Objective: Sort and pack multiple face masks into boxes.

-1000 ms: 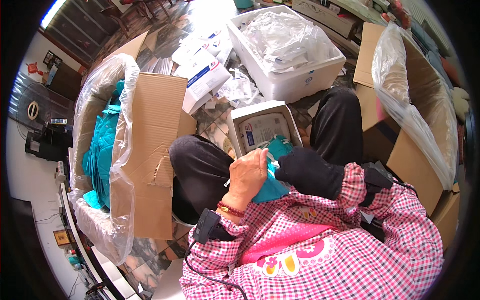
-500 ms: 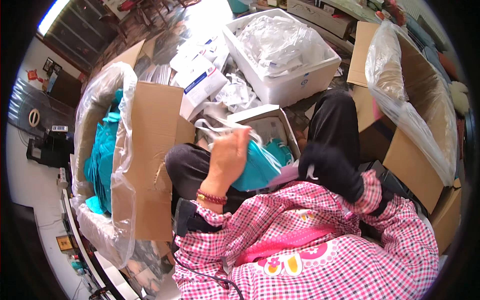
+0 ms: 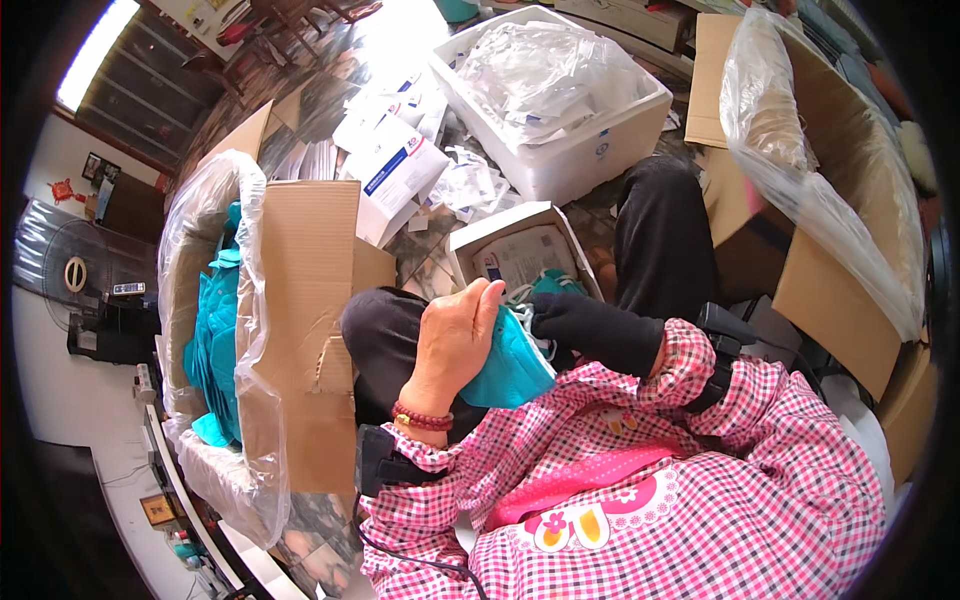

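Both hands meet over the lap: the bare left hand (image 3: 455, 335) is closed around a teal mask (image 3: 510, 365), and the right hand (image 3: 590, 330) — in a black glove — pinches the same mask at its upper edge, just above a small open white box (image 3: 520, 250) resting between the knees. Left of the knees stands a plastic-lined cardboard box (image 3: 300, 300) with more teal masks inside; ahead sits a white foam box (image 3: 570, 110) of clear bags — another lined carton (image 3: 830, 260) stands to the right.
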The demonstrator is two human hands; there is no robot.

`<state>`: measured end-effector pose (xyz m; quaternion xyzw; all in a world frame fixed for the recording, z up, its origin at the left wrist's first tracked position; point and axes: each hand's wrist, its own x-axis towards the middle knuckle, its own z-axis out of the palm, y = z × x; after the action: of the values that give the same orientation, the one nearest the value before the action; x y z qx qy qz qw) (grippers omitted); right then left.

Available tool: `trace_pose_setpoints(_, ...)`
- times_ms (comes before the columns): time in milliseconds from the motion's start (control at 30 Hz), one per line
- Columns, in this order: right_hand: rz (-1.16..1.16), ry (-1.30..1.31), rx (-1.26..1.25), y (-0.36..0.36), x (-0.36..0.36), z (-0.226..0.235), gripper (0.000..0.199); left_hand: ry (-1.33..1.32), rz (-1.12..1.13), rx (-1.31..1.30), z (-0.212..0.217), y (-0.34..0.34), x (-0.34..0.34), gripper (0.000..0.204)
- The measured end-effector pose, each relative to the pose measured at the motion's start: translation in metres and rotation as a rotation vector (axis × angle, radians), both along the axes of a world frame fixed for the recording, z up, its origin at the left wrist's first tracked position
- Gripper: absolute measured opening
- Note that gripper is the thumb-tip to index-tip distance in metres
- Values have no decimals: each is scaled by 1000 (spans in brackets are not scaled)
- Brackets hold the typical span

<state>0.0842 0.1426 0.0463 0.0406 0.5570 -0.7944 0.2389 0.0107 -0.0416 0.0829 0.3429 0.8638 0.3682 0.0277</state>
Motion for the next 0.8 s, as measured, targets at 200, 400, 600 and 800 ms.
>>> trace_pose_setpoints(200,136,502,596,2,-2,9,30,-21,41,70,-6,-7,-5,38)
trace_pose_setpoints(400,143,758,981,2,-6,27,27,-131,86,30,-6,-12,-5,40)
trace_pose_setpoints(600,138,960,1302,-6,-2,29,22,-112,92,-38,-6,-9,-1,42)
trace_pose_setpoints(800,120,1134,1057,-19,32,26,14,-87,174,169,-31,-12,-4,34)
